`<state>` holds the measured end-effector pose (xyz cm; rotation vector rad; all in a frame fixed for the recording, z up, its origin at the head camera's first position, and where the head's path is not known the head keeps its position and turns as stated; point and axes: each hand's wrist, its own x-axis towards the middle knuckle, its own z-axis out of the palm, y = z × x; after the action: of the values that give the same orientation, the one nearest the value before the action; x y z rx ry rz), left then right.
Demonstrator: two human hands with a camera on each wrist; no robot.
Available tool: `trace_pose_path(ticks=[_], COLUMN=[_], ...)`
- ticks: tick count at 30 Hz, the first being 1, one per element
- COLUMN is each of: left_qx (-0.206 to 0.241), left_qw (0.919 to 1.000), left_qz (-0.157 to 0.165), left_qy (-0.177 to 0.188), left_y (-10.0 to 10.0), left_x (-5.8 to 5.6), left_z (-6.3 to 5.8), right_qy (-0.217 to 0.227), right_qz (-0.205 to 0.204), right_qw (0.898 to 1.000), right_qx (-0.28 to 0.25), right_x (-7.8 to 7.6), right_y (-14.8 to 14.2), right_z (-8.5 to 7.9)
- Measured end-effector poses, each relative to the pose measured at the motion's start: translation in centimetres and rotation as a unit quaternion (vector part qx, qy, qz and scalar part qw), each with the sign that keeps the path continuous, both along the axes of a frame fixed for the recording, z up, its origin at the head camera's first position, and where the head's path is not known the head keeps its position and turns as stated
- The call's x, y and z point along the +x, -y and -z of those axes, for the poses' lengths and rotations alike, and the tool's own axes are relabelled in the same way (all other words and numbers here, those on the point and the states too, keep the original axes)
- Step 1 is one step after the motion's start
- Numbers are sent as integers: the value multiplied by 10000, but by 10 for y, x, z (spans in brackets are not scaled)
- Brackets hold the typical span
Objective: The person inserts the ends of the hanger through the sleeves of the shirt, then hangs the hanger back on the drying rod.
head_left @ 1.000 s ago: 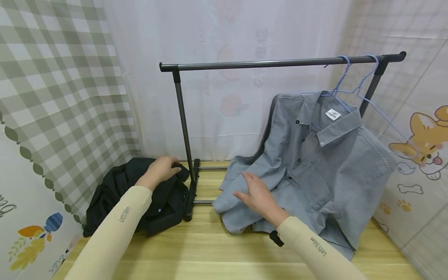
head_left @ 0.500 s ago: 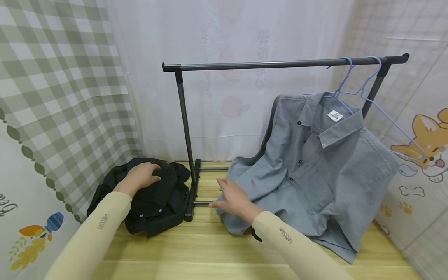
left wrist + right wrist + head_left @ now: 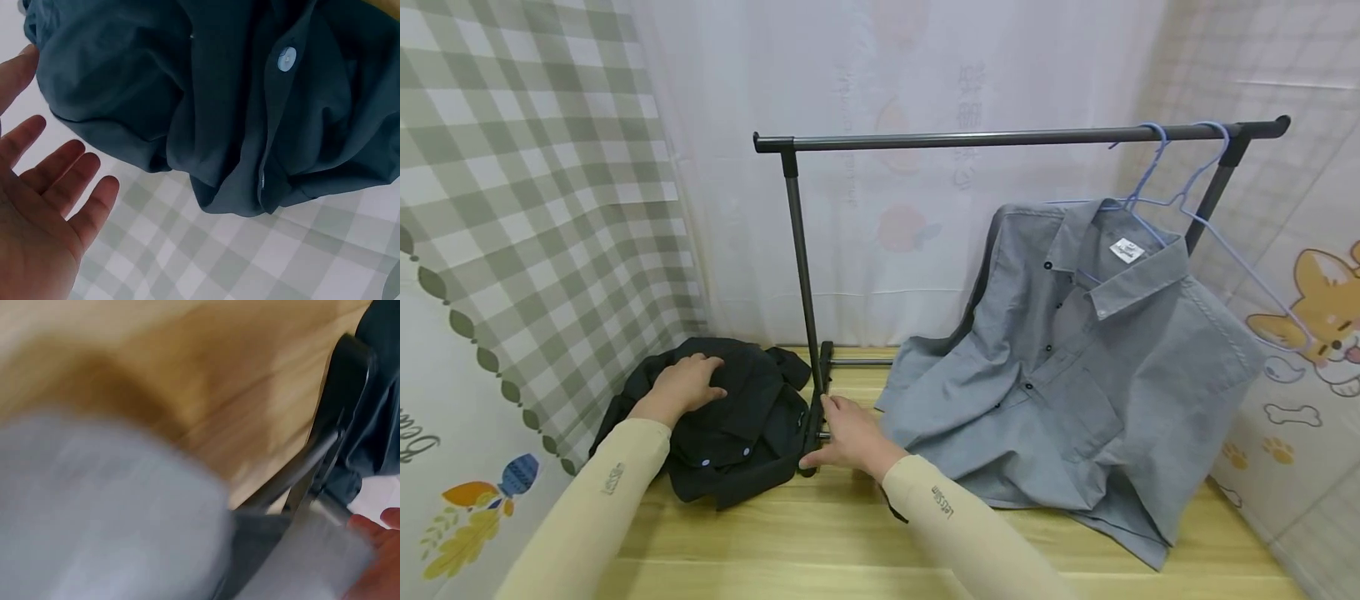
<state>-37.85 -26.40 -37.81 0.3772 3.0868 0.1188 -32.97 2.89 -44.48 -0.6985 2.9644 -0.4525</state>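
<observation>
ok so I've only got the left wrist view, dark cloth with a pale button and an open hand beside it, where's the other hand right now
Observer: The right hand is at the lower left end of a clothes rack.
Operator: Anything hanging on that?
Observer: Yes, a gray shirt, toward its right end.
Operator: And is my dark cloth hanging there too?
Observer: No, that black garment lies on the table.
</observation>
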Motion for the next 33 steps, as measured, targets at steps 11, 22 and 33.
trace_pose_path(ticks=[11, 22, 33], left_qx=[130, 498, 342], left_qw=[9993, 9960, 9957], left_qz=[-338, -680, -369], left_qy=[63, 289, 779], left_y=[4, 0, -5], left_x=[-12, -21, -14], left_z=[9, 20, 37], right_qy=[-253, -27, 37], right_qz=[1, 78, 450], right_qw=[9968, 9963, 9989], right_qx=[758, 859, 153], right_x=[-2, -3, 2], right_y=[34, 53, 57], right_z=[13, 26, 35])
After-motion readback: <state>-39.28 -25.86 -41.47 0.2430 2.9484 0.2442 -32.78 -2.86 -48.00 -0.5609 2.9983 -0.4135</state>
